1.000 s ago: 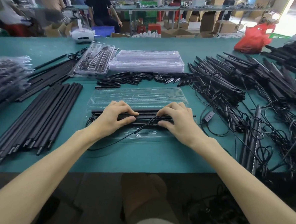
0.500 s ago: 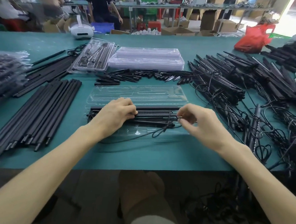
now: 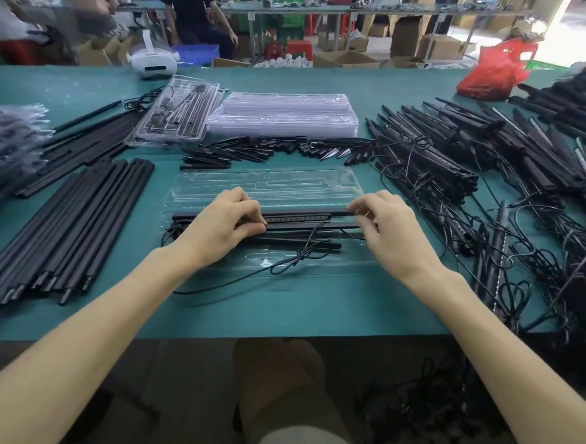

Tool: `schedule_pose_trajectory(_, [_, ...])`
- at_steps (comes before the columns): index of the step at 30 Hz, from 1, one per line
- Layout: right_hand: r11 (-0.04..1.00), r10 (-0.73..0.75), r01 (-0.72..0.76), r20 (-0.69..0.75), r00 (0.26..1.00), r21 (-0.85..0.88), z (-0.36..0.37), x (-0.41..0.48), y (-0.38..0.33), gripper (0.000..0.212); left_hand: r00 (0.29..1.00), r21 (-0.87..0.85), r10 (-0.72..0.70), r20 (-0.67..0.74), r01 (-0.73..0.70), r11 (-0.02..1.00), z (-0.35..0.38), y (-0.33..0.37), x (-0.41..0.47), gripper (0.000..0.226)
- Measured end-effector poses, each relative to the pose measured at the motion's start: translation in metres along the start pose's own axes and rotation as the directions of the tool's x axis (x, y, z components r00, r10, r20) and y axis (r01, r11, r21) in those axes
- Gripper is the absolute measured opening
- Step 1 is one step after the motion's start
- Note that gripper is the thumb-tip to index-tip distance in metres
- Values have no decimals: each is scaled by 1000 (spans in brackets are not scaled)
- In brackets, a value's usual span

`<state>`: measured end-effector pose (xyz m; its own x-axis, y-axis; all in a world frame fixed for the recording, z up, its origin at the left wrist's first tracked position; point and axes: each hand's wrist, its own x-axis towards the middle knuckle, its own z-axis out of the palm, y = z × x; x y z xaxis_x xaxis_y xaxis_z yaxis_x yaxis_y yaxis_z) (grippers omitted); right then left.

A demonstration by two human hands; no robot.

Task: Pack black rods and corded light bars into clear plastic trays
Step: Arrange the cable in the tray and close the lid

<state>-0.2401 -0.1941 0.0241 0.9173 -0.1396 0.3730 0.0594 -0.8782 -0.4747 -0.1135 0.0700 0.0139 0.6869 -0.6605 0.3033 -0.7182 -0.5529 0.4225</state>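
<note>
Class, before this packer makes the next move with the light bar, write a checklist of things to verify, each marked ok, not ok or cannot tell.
1. Left hand grips the light bar: ok.
2. Right hand fingers pinch its right end: ok.
3. Bar seated in the clear tray slot: cannot tell.
4. Cord tucked inside the tray: not ok, it loops over the near edge onto the table.
5. Tray's far half free of parts: ok.
</note>
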Motion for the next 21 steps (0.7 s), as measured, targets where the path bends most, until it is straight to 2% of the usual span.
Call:
schedule_pose_trajectory(3, [989, 108, -98, 92, 990, -108, 1, 6, 2, 26, 1000, -16, -4, -3, 4, 1000, 3, -5, 1, 6])
schedule_pose_trajectory(11, [954, 254, -233, 95, 963, -190, -2, -1, 0, 53, 995, -96, -77, -64, 71, 993, 8, -8, 0, 6])
schedule_pose_trajectory(15, [934, 288, -268, 53, 956, -236, -1, 1, -4, 43, 993, -96, -110, -46, 105, 990, 4, -10, 0, 4])
schedule_pose_trajectory(21, [895, 221, -209, -15, 975, -394, -2, 6, 2, 14, 985, -120, -171, -1, 169, 978, -3, -15, 2, 5])
